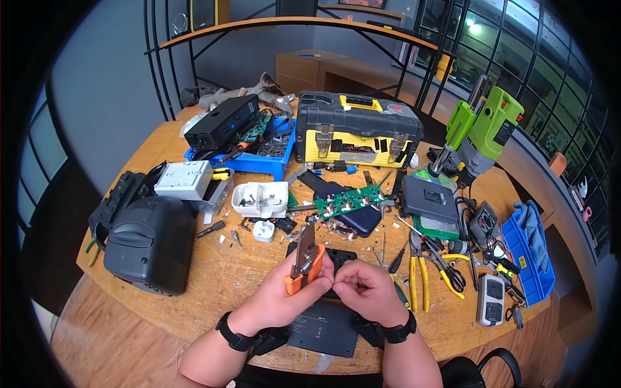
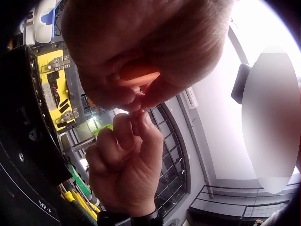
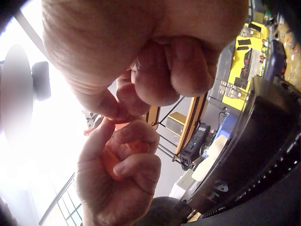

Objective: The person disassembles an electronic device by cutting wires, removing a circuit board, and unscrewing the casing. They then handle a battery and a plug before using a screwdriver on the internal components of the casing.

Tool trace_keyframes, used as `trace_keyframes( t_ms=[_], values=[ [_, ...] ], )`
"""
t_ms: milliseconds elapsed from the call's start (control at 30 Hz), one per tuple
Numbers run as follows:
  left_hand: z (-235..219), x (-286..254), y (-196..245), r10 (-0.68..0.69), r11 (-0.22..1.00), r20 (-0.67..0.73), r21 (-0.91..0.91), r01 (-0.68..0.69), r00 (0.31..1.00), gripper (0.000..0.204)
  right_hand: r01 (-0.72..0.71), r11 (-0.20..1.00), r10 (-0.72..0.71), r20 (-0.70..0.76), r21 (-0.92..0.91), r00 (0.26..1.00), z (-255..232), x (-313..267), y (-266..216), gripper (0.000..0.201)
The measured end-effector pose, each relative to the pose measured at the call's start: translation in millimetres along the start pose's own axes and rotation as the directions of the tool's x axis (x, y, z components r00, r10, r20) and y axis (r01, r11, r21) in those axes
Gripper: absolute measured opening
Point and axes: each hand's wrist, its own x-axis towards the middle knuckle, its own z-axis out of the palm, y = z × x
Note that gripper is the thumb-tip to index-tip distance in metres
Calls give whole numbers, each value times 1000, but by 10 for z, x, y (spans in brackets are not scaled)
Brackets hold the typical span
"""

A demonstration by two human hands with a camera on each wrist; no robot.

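Note:
Low in the head view, my left hand (image 1: 275, 301) grips an orange-handled tool (image 1: 315, 266) whose flat metal part points up. My right hand (image 1: 375, 299) has curled fingers, thumb and index fingertip pinched together against the left fingertips. In the left wrist view, a pale bit (image 2: 137, 89) shows where the fingertips of the left hand (image 2: 150, 42) and right hand (image 2: 124, 165) meet; the fingers mostly hide it. Orange handle (image 3: 110, 162) shows inside the left palm in the right wrist view. Below both hands lies a black panel (image 1: 323, 331) with printed marks.
Behind the hands lie a green circuit board (image 1: 349, 202), a white divided tray (image 1: 260, 199) and scattered scraps. A black case (image 1: 149, 242) stands left, a yellow-black toolbox (image 1: 359, 132) at the back. Yellow-handled pliers (image 1: 419, 278), a meter (image 1: 491, 301) and a blue bin (image 1: 527, 258) are right.

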Motion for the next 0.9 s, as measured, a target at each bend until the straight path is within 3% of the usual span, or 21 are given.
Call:
trace_keyframes(
  t_ms=[767, 833, 900],
  values=[
    [14, -10, -14, 22, 998, -23, -59, -23, 1000, 18, 22, 1000, -22, -47, 11, 999, 0, -12, 4, 9],
    [12, -10, -2, 19, 999, -16, -30, -20, 1000, 17, -10, 999, 11, 46, -32, 999, -57, -29, 8, 8],
    [0, -11, -12, 16, 1000, -10, -2, -16, 1000, 17, -15, 1000, 16, 47, -20, 999, -55, -30, 4, 8]
  ],
)
